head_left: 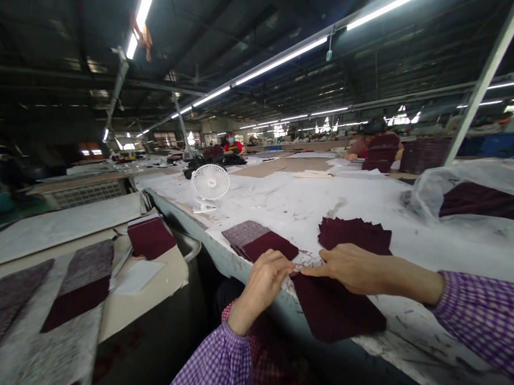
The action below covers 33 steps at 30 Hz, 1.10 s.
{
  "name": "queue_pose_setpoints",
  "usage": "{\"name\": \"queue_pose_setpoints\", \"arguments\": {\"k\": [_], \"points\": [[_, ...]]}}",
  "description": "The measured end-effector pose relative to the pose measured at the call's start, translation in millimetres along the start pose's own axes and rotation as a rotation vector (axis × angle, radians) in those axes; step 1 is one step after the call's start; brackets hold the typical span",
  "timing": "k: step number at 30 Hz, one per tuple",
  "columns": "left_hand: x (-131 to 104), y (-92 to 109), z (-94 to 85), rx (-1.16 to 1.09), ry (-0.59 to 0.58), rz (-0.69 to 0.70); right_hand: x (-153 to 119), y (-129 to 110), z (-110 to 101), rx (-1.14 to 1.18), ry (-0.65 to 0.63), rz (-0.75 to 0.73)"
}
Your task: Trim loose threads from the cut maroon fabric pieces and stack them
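Note:
At the table's near edge, a maroon fabric piece [334, 312] lies with its lower part hanging over the side. My left hand [265, 281] is closed, thumb and fingers pinched at the piece's upper left corner. A small pale speck shows at those fingertips, too small to name. Over the top of the same piece lies my right hand [349, 268], index finger stretched to that corner and thumb apart; its other fingers are partly hidden. Just beyond it sits a fanned stack of maroon pieces [353, 233]. Grey-and-maroon fabric pieces [259, 239] lie beyond my left hand.
A white fan [210, 185] stands near the left edge of the paper-covered table [282, 196]. Clear plastic [428, 183] covers dark fabric at right. On the left, a lower surface holds more fabric pieces [151, 237]. Two people work farther back.

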<state>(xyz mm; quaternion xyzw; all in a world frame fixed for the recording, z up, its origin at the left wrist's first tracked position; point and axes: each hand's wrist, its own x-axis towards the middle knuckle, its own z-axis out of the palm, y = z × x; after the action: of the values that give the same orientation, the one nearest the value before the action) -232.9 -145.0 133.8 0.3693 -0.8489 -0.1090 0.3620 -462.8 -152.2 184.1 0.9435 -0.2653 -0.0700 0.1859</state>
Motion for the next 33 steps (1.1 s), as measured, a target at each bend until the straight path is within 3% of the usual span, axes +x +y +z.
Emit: {"name": "queue_pose_setpoints", "arguments": {"k": [4,8,16,19,22,27,33], "points": [[3,0,-6.1,-0.060,0.039,-0.106,1,1,2,0.011,0.029,-0.006],[5,3,-5.5,0.074,-0.052,-0.126,2,1,2,0.033,0.045,-0.023],[-4,-3,-1.5,0.431,-0.028,0.206,5,6,-5,0.017,-0.028,-0.078],[-6,0,-5.9,0.467,-0.048,0.258,9,3,-14,0.015,-0.028,-0.090],[-6,2,-12.7,0.385,-0.094,0.251,13,-2,-14,0.020,0.017,-0.098],[-5,-1,-15.2,0.071,-0.057,0.083,9,-10,2,-0.062,0.169,-0.052],[-10,-12,-15.6,-0.206,-0.043,-0.013,6,-18,-1,-0.144,0.203,-0.027]]}}
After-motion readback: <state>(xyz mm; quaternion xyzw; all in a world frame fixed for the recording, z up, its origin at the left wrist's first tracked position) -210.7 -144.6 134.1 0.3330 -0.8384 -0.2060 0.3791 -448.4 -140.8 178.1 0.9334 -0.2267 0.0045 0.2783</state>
